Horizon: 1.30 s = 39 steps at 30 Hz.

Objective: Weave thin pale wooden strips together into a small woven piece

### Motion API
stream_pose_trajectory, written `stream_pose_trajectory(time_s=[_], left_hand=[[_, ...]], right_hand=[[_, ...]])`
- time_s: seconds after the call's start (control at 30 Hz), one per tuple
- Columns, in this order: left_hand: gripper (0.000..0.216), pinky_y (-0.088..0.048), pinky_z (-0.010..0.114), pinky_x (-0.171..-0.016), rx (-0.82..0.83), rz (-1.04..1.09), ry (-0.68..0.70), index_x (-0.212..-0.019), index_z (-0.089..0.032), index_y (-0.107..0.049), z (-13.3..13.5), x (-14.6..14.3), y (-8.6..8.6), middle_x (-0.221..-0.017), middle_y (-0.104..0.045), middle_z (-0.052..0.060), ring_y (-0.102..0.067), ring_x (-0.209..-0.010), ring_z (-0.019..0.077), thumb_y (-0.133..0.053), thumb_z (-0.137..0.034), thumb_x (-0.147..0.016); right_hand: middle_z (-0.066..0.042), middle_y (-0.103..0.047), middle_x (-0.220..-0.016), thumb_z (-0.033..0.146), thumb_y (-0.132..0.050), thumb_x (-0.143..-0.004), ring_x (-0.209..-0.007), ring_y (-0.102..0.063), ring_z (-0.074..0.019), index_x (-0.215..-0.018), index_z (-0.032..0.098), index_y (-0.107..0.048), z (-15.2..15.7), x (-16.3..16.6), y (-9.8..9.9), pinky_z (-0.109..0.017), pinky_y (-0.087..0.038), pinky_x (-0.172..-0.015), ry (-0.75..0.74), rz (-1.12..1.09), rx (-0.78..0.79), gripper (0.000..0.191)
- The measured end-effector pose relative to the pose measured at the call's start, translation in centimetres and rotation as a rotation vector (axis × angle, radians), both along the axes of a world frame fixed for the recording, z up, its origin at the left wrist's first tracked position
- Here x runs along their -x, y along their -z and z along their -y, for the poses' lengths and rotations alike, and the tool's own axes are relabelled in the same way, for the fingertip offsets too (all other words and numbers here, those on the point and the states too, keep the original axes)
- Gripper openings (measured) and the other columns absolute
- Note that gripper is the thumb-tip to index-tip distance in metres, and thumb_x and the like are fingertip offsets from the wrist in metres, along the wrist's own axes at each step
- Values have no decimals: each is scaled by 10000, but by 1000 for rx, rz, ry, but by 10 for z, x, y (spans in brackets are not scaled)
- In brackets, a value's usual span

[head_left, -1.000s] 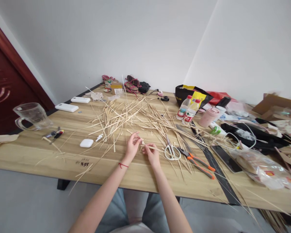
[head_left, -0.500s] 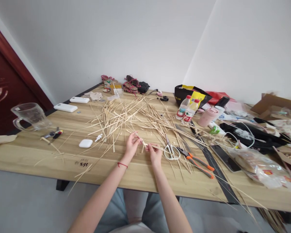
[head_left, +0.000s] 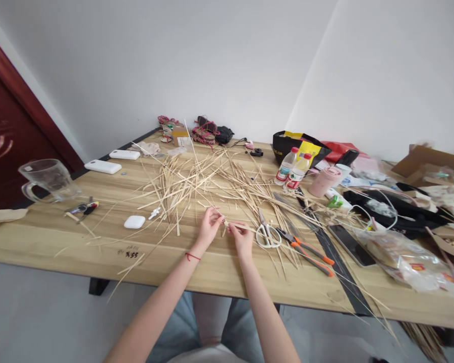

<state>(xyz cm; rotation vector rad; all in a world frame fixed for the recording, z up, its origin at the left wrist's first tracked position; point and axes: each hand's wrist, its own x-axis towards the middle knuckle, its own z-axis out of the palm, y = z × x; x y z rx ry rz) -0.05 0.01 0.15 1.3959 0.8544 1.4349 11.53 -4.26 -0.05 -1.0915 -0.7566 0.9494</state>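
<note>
Close together over the near middle of the table, my left hand and my right hand pinch a small piece of woven straw. Long thin strands run from the left fingers up and away to the left. A flat straw strip passes out of my right hand toward the scissors. Fingers hide most of the woven part. Just beyond the hands lies a loose heap of straw strips. White-handled scissors rest right of my right hand, beside orange-handled pliers.
On the left stand a glass pitcher, white power banks and a white earbud case. Toward the right are plastic bottles, a pink cup, a black bag, a phone and plastic packaging.
My left hand has shifted slightly right, nearer my right hand. The long strands from it have swung a little to the right and point higher. My right hand has hardly moved.
</note>
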Motion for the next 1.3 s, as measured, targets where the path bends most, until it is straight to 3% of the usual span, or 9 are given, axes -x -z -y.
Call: stream_pose_trajectory(time_s=[0.3,0.6,1.3], left_hand=[[375,-553,336,-763,-38,-53,-62,-1151,-216,-480,0,2,1,-893,-589,30,-639,-811,154,-616,-290,-810],[352,-542,310,-752,-63,-88,-121,-1130,-207,-505,2,2,-3,-884,-591,38,-628,-826,158,-618,-288,-807],[343,-554,324,-743,-1,-15,-46,-1084,-208,-497,2,0,-2,-894,-595,39,-638,-816,163,-637,-301,-785]], right_hand=[[-24,-659,-648,349,-699,-653,-634,-646,-176,-702,180,-545,3,4,-4,-297,-520,-642,71,75,-14,234],[-46,-665,-716,367,-616,-720,-661,-610,-167,-726,164,-612,8,4,-7,-277,-485,-660,22,307,-36,202],[-92,-704,-708,423,-687,-664,-660,-650,-209,-749,126,-663,1,0,2,-319,-516,-660,-11,186,14,310]])
